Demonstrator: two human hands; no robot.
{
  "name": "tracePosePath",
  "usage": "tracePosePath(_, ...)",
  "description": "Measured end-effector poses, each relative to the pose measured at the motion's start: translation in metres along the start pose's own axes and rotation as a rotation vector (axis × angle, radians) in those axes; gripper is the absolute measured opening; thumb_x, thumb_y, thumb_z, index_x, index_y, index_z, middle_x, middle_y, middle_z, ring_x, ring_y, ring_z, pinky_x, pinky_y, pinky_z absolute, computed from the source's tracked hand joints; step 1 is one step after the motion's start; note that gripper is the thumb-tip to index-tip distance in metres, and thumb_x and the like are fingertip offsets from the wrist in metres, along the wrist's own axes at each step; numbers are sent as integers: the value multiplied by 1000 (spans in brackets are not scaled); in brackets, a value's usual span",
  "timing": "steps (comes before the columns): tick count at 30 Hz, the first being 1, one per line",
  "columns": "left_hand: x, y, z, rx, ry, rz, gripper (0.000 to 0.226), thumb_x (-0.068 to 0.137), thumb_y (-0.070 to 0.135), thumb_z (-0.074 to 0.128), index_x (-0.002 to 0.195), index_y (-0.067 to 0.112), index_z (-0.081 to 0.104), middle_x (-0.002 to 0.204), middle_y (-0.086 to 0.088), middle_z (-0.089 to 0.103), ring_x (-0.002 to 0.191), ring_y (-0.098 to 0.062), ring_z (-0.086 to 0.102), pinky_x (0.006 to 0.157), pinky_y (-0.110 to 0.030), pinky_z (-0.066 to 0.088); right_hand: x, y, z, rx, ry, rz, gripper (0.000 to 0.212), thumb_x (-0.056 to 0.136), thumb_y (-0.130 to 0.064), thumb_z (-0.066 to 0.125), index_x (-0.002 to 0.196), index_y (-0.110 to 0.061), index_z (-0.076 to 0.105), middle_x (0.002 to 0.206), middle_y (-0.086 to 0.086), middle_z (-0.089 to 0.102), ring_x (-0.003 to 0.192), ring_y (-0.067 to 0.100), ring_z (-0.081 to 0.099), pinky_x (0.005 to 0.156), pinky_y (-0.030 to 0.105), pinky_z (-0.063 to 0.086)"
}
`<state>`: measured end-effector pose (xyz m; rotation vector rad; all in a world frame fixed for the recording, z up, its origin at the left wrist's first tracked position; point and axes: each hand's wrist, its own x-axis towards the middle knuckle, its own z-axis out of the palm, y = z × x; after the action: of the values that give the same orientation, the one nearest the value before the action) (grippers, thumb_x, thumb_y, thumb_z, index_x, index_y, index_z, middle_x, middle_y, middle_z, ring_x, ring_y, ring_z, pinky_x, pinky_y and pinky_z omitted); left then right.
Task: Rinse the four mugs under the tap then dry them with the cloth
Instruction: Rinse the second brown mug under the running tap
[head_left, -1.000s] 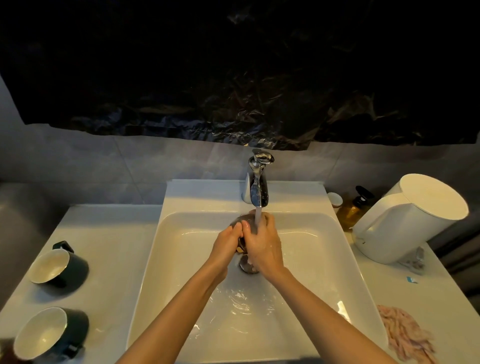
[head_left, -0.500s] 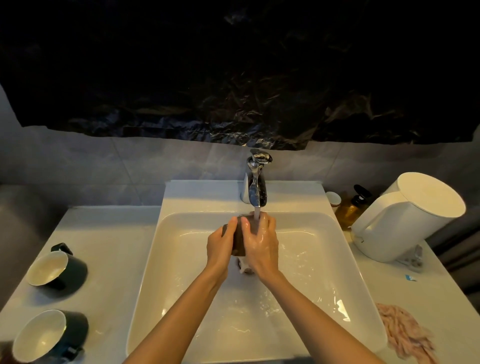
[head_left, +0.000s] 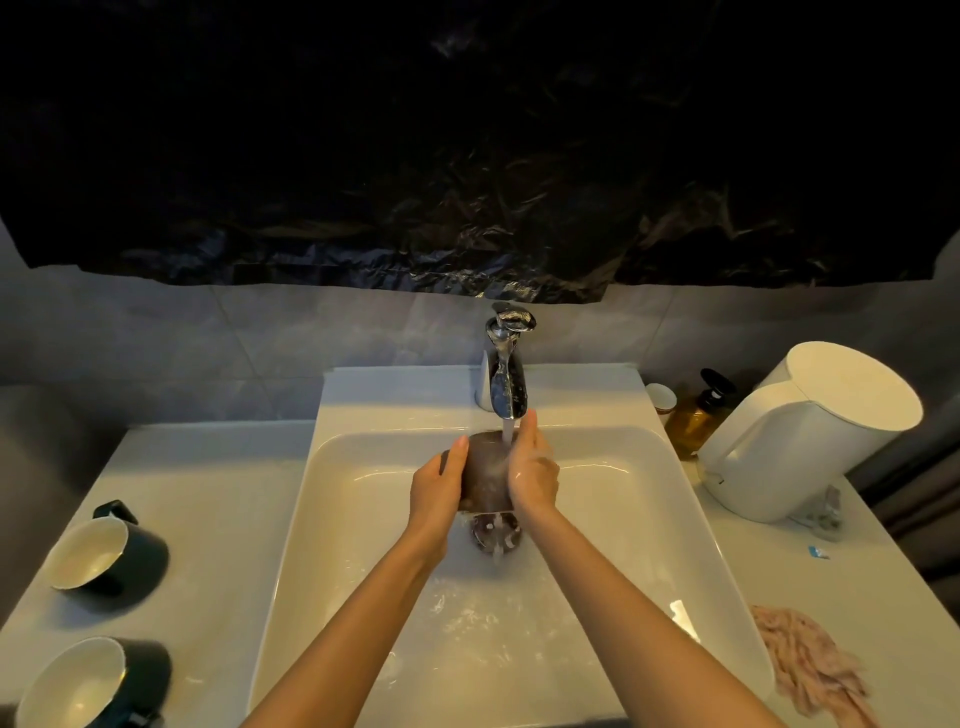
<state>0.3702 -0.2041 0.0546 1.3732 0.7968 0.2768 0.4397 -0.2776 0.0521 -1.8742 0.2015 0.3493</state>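
A crumpled black plastic sheet (head_left: 467, 156) covered the wall above the white counter (head_left: 208, 493). The rectangular sink (head_left: 623, 519) was set in the middle of the counter, its basin wet. A white kettle (head_left: 810, 431) stood at the right rear.

Both forearms reached over the basin. The left hand (head_left: 436, 483) gripped the dark held mug (head_left: 485, 467) from its left side, one digit lying along it. How the rest of that hand's fingers lay could not be told. The right hand (head_left: 532, 467) pressed against the mug's right side, its fingers (head_left: 530, 431) straight and close together. The mug was above the drain, under water running from the chrome tap (head_left: 506, 369).

Two more dark mugs lay tipped on the left counter, the far mug (head_left: 109, 545) behind the near mug (head_left: 88, 686). A pink cloth (head_left: 810, 670) lay crumpled at the front right. An amber bottle (head_left: 693, 415) stood just beside the kettle.
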Motion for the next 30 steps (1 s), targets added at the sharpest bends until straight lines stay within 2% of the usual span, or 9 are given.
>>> tracePosePath(3,1,4,0,-29,20,-14,35,98,43,43,106,14,62,92,-1,63,87,-16,59,63,-21,49,-10,7,-1,-42,-25,-230,42,100,-53,27,118,-25,52,114,1,60,106,24,58,80,34,46)
tracePosePath(6,5,5,1,-10,38,6,34,98,43,42,109,16,59,93,-1,62,87,-14,58,71,-25,52,-24,22,5,-176,-38,-470,46,95,-55,40,132,-27,40,130,-6,47,108,14,55,88,34,52)
tracePosePath(9,4,4,1,13,-9,21,31,99,43,40,100,20,61,96,-1,63,89,-14,60,76,-27,53,-7,10,5,-183,33,-301,37,97,-53,39,115,-24,54,117,1,58,102,23,58,87,41,50)
tracePosePath(12,4,0,-3,-7,-25,-11,30,98,45,41,91,26,62,95,0,65,88,-16,61,70,-26,51,5,-1,-2,-34,-18,-47,54,97,-60,25,108,-24,64,111,4,65,106,28,58,97,44,44)
tracePosePath(14,6,-3,-6,-38,-23,-50,36,97,47,42,103,20,64,102,-5,65,92,-22,60,69,-28,51,0,3,-6,1,-102,-97,54,95,-65,24,106,-27,61,110,1,65,106,23,58,96,43,45)
tracePosePath(19,4,-4,-2,-4,68,13,29,98,43,41,106,21,58,100,-3,63,93,-17,59,74,-26,52,-26,25,-7,-113,-211,-427,57,94,-53,48,142,-29,30,135,-9,38,117,9,48,94,25,48)
tracePosePath(22,4,-6,0,21,76,24,28,98,45,40,100,23,58,98,0,62,93,-17,59,79,-31,53,-25,10,-4,-113,-72,-360,41,95,-54,44,128,-30,44,123,-7,50,105,12,54,78,21,46)
tracePosePath(25,8,-8,-5,25,76,-8,30,97,48,42,86,26,60,91,-1,64,93,-23,62,81,-38,55,-14,0,-6,5,-142,-178,36,98,-54,35,112,-26,53,104,-1,62,91,14,58,63,20,41)
tracePosePath(30,10,-11,-12,29,43,-22,29,97,47,43,83,27,59,89,-2,63,91,-25,61,76,-36,54,-18,15,-6,219,-277,-118,54,85,-70,42,116,-28,54,109,0,64,100,17,63,82,31,55)
